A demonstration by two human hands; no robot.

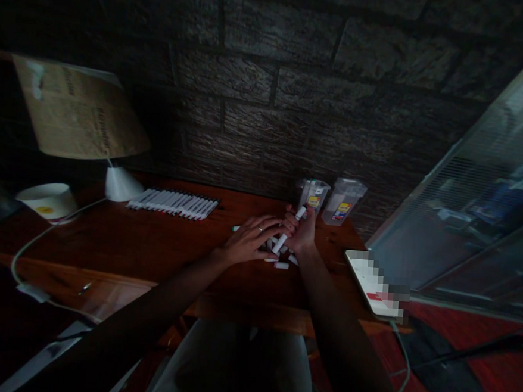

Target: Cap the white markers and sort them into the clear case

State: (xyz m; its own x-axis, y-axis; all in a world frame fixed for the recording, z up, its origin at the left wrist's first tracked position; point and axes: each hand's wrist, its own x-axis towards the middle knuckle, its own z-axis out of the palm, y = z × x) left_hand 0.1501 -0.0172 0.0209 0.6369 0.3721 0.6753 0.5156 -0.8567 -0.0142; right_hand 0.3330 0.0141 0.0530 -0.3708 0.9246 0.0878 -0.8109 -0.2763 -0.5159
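My right hand [302, 235] is closed round a white marker [280, 241], held tilted with one end up near the clear boxes. My left hand [250, 238] lies over a small pile of loose white markers [281, 263] on the wooden desk [150, 245], its fingers stretched toward the held marker. A neat row of white markers [174, 203] lies further left on the desk. Two clear plastic boxes [330, 199] stand just behind my hands against the wall.
A lamp with a tan shade [81, 112] and white base stands at the back left, beside a white bowl [48, 200]. A white cable [29, 251] runs along the desk's left. A phone [372, 284] lies at the right edge, near a glass panel [481, 193].
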